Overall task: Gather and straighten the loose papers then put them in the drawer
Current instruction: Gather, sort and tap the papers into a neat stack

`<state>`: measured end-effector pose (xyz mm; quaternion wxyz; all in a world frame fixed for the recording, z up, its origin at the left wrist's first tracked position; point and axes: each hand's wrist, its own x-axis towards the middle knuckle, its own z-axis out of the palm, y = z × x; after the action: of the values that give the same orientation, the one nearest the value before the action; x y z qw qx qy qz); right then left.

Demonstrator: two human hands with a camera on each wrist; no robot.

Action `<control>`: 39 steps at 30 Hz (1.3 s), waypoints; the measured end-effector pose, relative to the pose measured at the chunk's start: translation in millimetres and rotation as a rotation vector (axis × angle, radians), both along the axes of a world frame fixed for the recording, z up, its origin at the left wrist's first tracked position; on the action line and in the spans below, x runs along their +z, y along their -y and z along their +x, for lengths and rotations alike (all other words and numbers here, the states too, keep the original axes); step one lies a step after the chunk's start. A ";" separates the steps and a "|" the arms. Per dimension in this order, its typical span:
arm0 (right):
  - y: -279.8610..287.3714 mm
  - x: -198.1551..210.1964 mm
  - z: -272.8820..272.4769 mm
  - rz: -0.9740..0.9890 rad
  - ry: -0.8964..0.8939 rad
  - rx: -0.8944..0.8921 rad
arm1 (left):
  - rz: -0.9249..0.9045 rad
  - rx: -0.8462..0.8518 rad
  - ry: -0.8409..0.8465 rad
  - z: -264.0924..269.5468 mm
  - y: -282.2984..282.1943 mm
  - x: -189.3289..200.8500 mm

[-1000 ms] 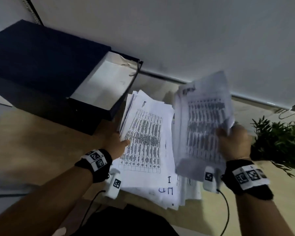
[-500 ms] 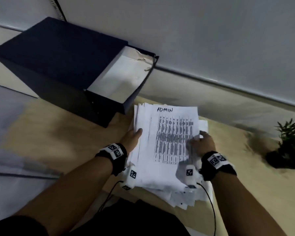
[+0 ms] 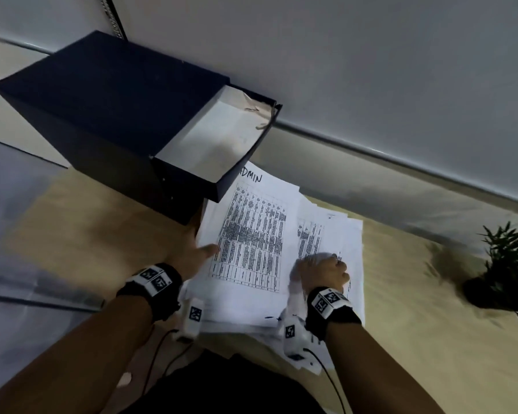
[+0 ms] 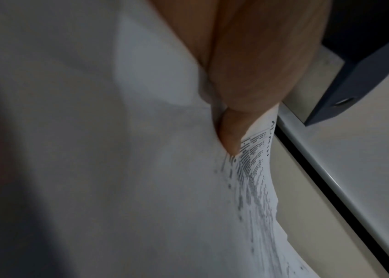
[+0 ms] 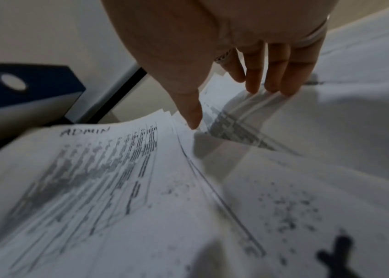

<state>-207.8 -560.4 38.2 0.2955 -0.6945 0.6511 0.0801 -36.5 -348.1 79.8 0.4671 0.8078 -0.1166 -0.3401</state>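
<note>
My left hand point(image 3: 192, 258) sits at the near-left edge of the papers point(image 3: 251, 252), thumb lying on top of the ADMIN sheet; the left wrist view shows that thumb point(image 4: 231, 135) pinching down on a curling sheet edge, the other fingers tucked under the stack, out of sight. So it's holding the pile. My right hand point(image 3: 320, 270) is over on the far side, knuckles up, fingers curled down; in the right wrist view the fingertips point(image 5: 272, 82) press on sheets that stick out beyond the top one, thumb pointing down at the step between layers. Whether it actually grips anything, I can't tell.

The papers lie on the wooden desk point(image 3: 102, 234) between my two hands, their far corner tucked just under the open drawer point(image 3: 216, 144) ahead of my left hand. The drawer shows a pale lining, with a crumpled bit at its far end.

Handling, as I judge it: light, floppy, slippery sheet on sheet. Grab one side and the rest will fan out or slide. I'd clamp both long edges, thumbs on top, fingers beneath, then tap the stack on the desk to square it. The edges are staggered, so it isn't straight yet.

Hard to read: the near end of the pile is hidden behind my wrists and cameras, the printed tables are blurred, and the plant point(image 3: 503, 264) beyond my right hand is smeared and cut off.
</note>
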 end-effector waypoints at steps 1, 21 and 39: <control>-7.3 -4.7 6.2 -0.015 -0.013 0.000 | 0.015 0.007 0.001 2.4 -3.8 1.3; -27.1 -11.1 43.1 -0.095 -0.092 -0.017 | 0.007 0.015 0.086 32.3 -43.9 2.8; 1.9 17.6 19.6 -0.010 0.165 -0.118 | -0.063 0.020 0.046 39.1 -60.4 -6.1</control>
<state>-188.1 -562.3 55.8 0.3490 -0.6606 0.6647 0.0020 2.6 -287.7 73.7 0.4928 0.8014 -0.1301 -0.3130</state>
